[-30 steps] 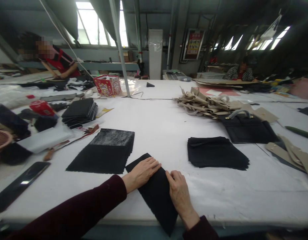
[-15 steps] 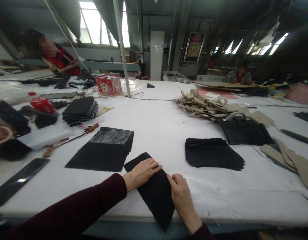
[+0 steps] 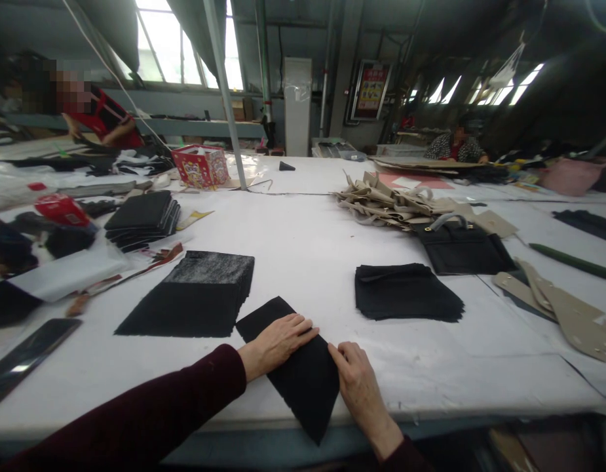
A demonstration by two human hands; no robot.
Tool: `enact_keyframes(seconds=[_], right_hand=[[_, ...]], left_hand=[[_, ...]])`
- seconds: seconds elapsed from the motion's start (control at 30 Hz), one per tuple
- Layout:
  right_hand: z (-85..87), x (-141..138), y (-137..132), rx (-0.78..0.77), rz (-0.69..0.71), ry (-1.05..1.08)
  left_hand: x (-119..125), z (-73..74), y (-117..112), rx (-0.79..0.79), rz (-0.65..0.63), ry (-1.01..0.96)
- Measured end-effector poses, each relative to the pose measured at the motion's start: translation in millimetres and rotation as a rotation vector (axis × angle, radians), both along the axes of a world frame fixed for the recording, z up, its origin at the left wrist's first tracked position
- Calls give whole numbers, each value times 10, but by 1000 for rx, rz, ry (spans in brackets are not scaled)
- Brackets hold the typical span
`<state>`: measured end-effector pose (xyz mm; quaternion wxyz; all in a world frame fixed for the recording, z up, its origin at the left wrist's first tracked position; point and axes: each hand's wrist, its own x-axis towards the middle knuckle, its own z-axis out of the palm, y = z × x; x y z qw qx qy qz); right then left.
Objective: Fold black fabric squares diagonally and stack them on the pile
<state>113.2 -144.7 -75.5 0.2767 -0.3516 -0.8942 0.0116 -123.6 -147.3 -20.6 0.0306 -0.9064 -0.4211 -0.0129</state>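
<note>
A black fabric piece (image 3: 303,380) lies slanted at the near edge of the white table (image 3: 307,242), its lower corner hanging over the edge. My left hand (image 3: 278,339) rests flat on its upper part, fingers stretched out. On the piece's right edge sits my right hand (image 3: 356,383), fingers curled down against the cloth. Just left of it stands a thick stack of black pieces (image 3: 194,298). A thinner black stack (image 3: 403,294) lies to the right, apart from both hands.
Beige cut parts (image 3: 401,200) and a black handbag (image 3: 460,249) lie at the right back. More beige strips (image 3: 563,305), a black pile (image 3: 143,216), a red box (image 3: 200,165) and a dark phone (image 3: 22,357) are around. People work at the far sides.
The view has shifted slightly; the fabric piece and both hands stay together, the piece slid a little toward the table edge. My hands keep the same hold.
</note>
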Motion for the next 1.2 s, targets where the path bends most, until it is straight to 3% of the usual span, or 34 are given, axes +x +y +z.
enact_keyframes(seconds=[0.4, 1.07, 1.2], right_hand=[[-17, 106, -57, -69, -21, -53], [111, 463, -288, -131, -100, -13], [161, 311, -267, -108, -182, 83]], left_hand=[[221, -57, -46, 72, 4, 159], [296, -86, -77, 155, 4, 225], [311, -114, -82, 157, 18, 228]])
